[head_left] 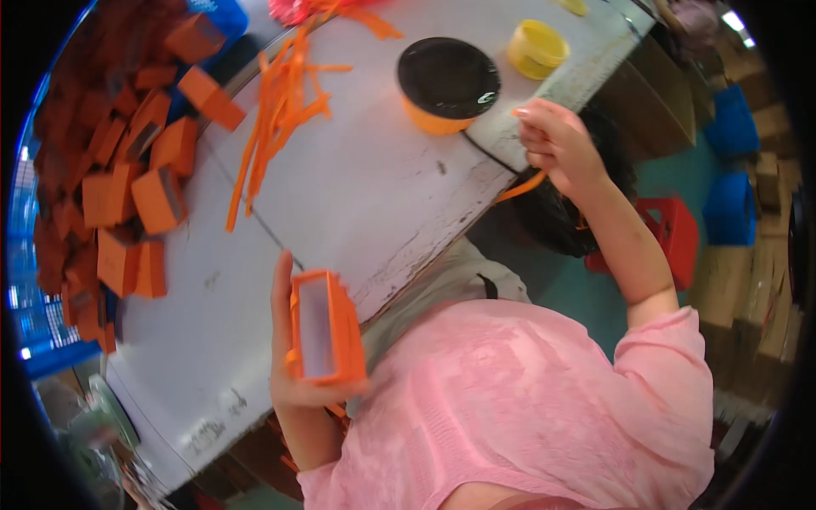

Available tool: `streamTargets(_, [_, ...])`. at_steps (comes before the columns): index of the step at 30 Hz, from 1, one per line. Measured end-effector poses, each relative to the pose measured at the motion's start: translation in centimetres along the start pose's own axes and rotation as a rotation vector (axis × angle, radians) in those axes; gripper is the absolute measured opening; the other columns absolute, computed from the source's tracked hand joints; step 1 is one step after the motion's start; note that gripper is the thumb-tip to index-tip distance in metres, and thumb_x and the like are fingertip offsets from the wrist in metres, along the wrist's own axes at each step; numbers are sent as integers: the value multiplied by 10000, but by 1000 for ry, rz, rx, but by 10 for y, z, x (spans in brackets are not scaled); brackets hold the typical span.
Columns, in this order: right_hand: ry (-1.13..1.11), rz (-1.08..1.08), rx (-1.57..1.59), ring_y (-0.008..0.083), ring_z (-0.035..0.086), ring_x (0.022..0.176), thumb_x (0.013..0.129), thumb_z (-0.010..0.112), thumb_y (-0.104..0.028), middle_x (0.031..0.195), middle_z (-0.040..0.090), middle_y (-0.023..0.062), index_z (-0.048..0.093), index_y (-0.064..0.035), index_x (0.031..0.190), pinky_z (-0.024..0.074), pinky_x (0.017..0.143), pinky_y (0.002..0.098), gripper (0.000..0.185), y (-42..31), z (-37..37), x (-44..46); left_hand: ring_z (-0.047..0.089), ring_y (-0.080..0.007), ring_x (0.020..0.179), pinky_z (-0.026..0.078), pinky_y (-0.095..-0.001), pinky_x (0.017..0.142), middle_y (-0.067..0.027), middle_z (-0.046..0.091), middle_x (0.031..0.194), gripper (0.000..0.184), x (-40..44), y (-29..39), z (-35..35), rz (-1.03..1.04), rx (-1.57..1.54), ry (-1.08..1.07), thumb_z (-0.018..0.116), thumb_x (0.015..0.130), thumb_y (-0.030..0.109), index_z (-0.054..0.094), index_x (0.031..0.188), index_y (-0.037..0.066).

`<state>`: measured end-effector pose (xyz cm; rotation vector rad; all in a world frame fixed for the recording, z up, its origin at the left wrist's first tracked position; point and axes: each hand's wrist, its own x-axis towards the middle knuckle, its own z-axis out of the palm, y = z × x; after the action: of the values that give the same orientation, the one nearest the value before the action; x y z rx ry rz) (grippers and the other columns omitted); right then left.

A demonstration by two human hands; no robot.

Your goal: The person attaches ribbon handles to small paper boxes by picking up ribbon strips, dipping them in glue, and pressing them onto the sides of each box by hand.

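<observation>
My left hand (293,387), a little blurred, grips a small orange rectangular box (353,340) near the table's front edge. The box's pale interior faces up toward me. Over the table's right edge, my right hand (561,149) is closed on a thin orange strip (520,188). One end of the strip hangs below the fist, and a small orange tip shows at the fingers. Beside that hand stands a round tub with a black top (449,78) and an orange lower part. More loose orange strips (285,110) lie in a bunch on the table.
Many similar orange boxes (157,200) are heaped at the left of the white table (357,200). A yellow tub (538,49) sits near the far edge. Below the right edge are a black bag (552,219) and a red stool-like object (671,238). Cardboard boxes (654,102) stand beyond.
</observation>
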<state>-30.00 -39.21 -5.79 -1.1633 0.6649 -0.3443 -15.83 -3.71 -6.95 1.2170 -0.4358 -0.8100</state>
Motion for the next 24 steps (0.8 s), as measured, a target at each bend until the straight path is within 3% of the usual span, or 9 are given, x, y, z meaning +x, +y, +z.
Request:
streamTargets(2, [-138, -65, -97, 22, 380, 564, 972, 649, -185, 714, 476, -45, 555, -88, 842, 311, 498, 203, 187, -1, 22, -20, 547, -285, 1165, 467, -417, 987, -160, 502, 1331, 1466, 1, 1, -3, 51, 193, 57, 991, 402, 229, 145, 1581, 26])
streamTargets(4, [-428, -124, -143, 69, 491, 653, 968, 633, -123, 806, 547, 6, 583, -45, 868, 421, 597, 230, 137, 12, 52, -37, 495, -315, 1191, 400, -435, 1034, -172, 463, 1350, 1364, 18, 3, 3, 435, 918, -54, 962, 493, 227, 152, 1570, 17])
streamTargets(5, [-569, -169, -143, 100, 542, 712, 962, 618, -75, 867, 580, 41, 591, -21, 871, 469, 659, 249, 109, 21, 71, -44, 476, -358, 1192, 370, -453, 1035, -190, 443, 1352, 1272, 22, 3, 9, 403, 936, -60, 935, 562, 237, 176, 1559, 20])
streamTargets(7, [-687, -142, -247, 149, 593, 835, 937, 634, -17, 963, 619, 82, 593, 3, 837, 491, 749, 282, 111, 29, 93, -54, 486, -379, 1156, 371, -469, 1013, -187, 461, 1319, 1219, 29, 8, 21, 556, 1066, -81, 921, 595, 250, 204, 1554, 20])
streamTargets(8, [-716, -220, -385, 143, 585, 825, 921, 660, -17, 942, 616, 77, 590, -1, 820, 476, 725, 267, 124, 27, 101, -57, 486, -379, 1156, 371, -469, 1013, -187, 461, 1319, 1219, 31, 6, 23, 547, 1069, -75, 921, 595, 250, 204, 1554, 20])
streamTargets(13, [-696, -320, -545, 139, 574, 790, 896, 705, -51, 907, 602, 74, 569, -8, 798, 458, 682, 263, 173, 32, 115, -59, 502, -348, 1155, 372, -485, 1002, -160, 500, 1279, 1129, 32, 5, 25, 735, 1131, -49, 897, 614, 232, 277, 1530, 3])
streamTargets(20, [-657, -351, -601, 148, 537, 678, 864, 658, -21, 778, 530, 81, 530, 29, 786, 460, 591, 279, 158, 35, 122, -63, 517, -339, 1160, 374, -478, 998, -155, 517, 1270, 1087, 28, 9, 29, 752, 1170, -29, 880, 602, 194, 317, 1511, -4])
streamTargets(22, [-634, -318, -617, 149, 532, 668, 856, 659, -30, 748, 516, 85, 523, 26, 779, 455, 580, 285, 166, 36, 123, -64, 489, -331, 1229, 331, -464, 1054, -140, 513, 1356, 1146, 27, 6, 26, 802, 1276, -24, 923, 552, 202, 314, 1502, 1])
streamTargets(24, [-614, -440, -827, 162, 529, 623, 842, 661, -53, 692, 517, 92, 515, 15, 765, 441, 561, 300, 179, 33, 126, -65, 495, -330, 1224, 326, -462, 1055, -134, 519, 1354, 1113, 24, 7, 26, 810, 1312, -15, 910, 557, 189, 332, 1489, -2])
